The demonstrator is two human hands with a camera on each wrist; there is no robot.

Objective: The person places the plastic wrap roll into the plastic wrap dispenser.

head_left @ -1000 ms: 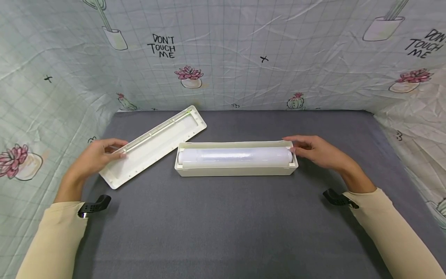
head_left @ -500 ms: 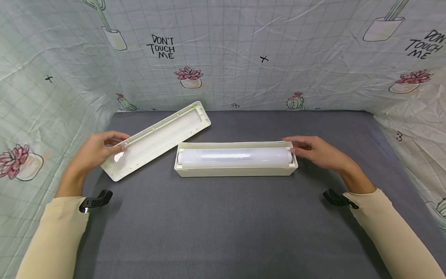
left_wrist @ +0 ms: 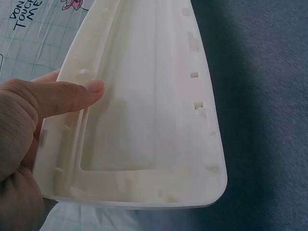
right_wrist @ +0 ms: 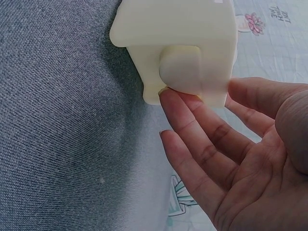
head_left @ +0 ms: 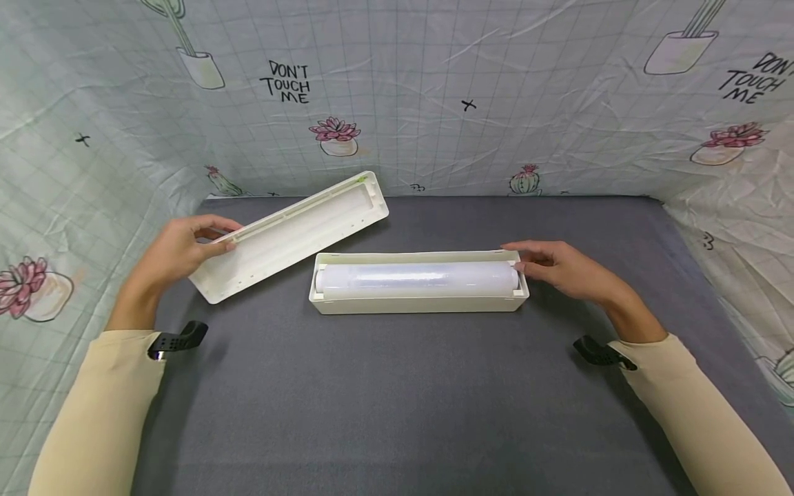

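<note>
A long white lid [head_left: 298,234], its hollow inner side showing, slants up toward the back left. The left hand [head_left: 180,251] pinches its lower left end; in the left wrist view the thumb lies over the rim of the lid [left_wrist: 139,120] and the other fingers are mostly hidden behind. A white box [head_left: 422,305] sits on the grey cloth with a white wrapped roll [head_left: 415,277] lying in it. The right hand [head_left: 567,272] grips the right end of the box; in the right wrist view its fingertips touch the end wall of the box [right_wrist: 178,24].
Grey cloth [head_left: 384,393] covers the table. A printed curtain [head_left: 397,83] hangs along the back and both sides. The far right corner of the lid reaches in front of the back curtain. Black straps stand out at both wrists.
The left hand has moved back and a little to the right with the lid, whose far end is now nearer the back edge. The right hand and the box have kept their places.
</note>
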